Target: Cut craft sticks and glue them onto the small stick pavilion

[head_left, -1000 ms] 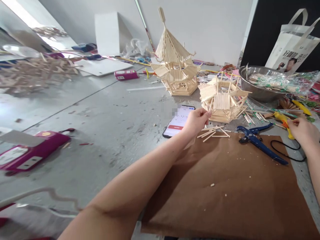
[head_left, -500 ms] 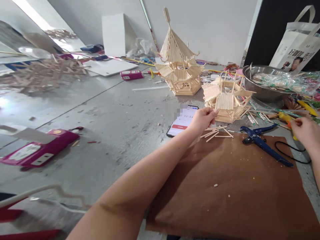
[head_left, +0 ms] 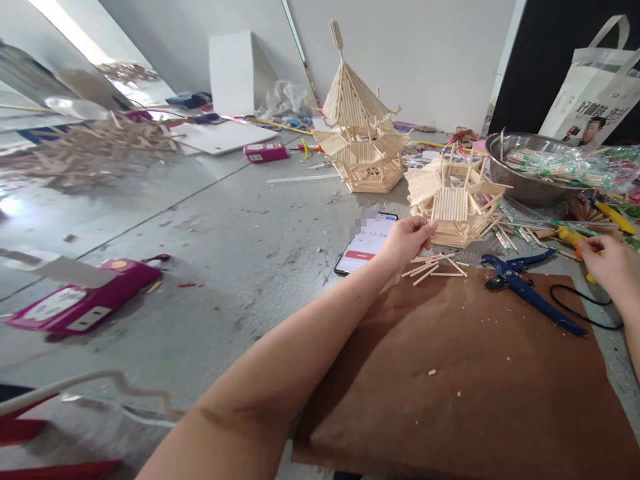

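Note:
My left hand (head_left: 411, 238) is closed in a pinch at the front of a small, roofless pavilion model (head_left: 451, 203) built of thin wooden sticks; whatever its fingertips hold is too small to make out. Below it, several loose wooden sticks (head_left: 426, 272) lie by the top edge of a brown sheet (head_left: 470, 353). At the far right my right hand (head_left: 611, 268) is wrapped round a yellow glue gun (head_left: 570, 235) with an orange trigger, partly hidden by the fingers. Between the hands rests a blue cutter (head_left: 525, 290), its handles spread, near a black cord (head_left: 575, 312).
A taller stick pagoda (head_left: 364, 143) with a pointed roof stands behind. Left of my hand lies a phone (head_left: 360, 255). A steel bowl (head_left: 530, 190) with wrapped sticks and a white bag (head_left: 575, 100) are at back right. Purple devices (head_left: 113, 283) sit left.
The view has shifted very slightly. Both hands keep nearly the same place and grip.

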Demonstrator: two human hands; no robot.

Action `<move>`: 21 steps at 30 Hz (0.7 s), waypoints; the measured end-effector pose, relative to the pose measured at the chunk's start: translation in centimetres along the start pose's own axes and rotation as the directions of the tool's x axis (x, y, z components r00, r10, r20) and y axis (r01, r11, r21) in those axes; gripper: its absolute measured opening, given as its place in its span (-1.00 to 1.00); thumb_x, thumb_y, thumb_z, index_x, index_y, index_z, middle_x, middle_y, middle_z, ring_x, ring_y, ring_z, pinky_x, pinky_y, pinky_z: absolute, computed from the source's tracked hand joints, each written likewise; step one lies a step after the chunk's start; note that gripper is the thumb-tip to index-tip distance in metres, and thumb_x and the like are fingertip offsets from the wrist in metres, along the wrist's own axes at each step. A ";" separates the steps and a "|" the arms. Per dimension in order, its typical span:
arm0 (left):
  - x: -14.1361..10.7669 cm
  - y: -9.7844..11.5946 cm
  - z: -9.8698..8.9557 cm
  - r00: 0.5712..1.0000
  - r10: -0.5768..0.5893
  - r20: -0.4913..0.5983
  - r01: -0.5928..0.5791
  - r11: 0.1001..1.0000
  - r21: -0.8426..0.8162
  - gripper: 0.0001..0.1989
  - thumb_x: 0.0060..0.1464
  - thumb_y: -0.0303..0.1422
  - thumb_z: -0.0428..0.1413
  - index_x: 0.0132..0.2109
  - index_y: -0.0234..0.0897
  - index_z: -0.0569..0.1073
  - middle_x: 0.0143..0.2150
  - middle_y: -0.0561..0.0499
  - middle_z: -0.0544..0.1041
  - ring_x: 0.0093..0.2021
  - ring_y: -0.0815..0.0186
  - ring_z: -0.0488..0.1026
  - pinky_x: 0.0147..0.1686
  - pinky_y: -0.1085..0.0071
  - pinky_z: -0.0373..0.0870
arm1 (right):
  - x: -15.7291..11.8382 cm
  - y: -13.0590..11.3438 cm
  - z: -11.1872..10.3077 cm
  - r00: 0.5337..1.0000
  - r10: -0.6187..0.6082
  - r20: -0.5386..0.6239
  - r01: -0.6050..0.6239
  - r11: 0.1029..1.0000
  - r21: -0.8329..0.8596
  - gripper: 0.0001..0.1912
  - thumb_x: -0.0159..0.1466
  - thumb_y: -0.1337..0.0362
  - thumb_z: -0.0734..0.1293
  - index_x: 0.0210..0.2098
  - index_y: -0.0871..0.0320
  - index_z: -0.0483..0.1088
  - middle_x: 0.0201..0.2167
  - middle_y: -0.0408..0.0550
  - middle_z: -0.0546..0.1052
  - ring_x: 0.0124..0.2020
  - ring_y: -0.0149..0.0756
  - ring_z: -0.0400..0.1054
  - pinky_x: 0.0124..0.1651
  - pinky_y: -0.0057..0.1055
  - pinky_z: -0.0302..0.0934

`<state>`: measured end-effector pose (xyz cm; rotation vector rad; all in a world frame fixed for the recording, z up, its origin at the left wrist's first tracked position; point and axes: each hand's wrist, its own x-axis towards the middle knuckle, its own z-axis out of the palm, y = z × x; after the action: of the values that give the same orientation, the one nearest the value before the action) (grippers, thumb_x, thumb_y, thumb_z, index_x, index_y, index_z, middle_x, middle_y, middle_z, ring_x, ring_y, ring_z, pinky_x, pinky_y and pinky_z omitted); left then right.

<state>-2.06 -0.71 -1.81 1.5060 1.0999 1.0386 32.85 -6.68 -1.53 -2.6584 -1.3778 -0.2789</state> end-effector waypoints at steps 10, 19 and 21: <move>-0.7 -0.6 0.3 0.992 0.063 -0.105 -0.051 0.992 0.119 -0.69 0.02 -0.21 -0.01 -0.57 -0.29 0.22 -0.70 0.14 0.30 -0.72 0.55 0.12 -0.68 0.57 0.05 | -1.5 -1.0 -0.4 0.977 -0.138 -0.162 0.147 0.988 0.045 -0.65 0.14 0.02 0.12 -0.27 0.04 0.40 -0.36 -0.01 0.52 -0.30 -0.11 0.37 -0.45 -0.35 0.03; -4.0 1.0 2.1 0.966 0.204 0.159 -0.241 0.933 0.267 -0.70 0.08 -0.28 -0.08 -0.56 -0.30 0.25 -0.63 0.12 0.28 -0.59 0.49 0.18 -0.55 0.56 0.13 | -5.4 -4.4 -1.9 0.913 -0.402 -0.071 0.362 0.715 0.598 -0.74 0.12 0.08 0.21 -0.33 0.11 0.38 -0.37 -0.06 0.49 -0.38 -0.30 0.34 -0.27 -0.38 0.18; -4.7 1.3 2.6 0.927 0.206 0.312 -0.301 0.906 0.297 -0.72 0.09 -0.31 -0.09 -0.54 -0.30 0.27 -0.60 0.10 0.30 -0.56 0.48 0.22 -0.52 0.56 0.14 | -7.1 -5.8 -2.3 0.872 -0.489 0.011 0.293 0.540 0.789 -0.70 0.09 0.04 0.24 -0.30 0.11 0.35 -0.40 -0.09 0.46 -0.41 -0.33 0.32 -0.33 -0.38 0.20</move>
<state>-0.47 -6.00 -1.37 2.0521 0.9299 0.8024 23.80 -9.48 -0.66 -1.6682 -1.6583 0.5172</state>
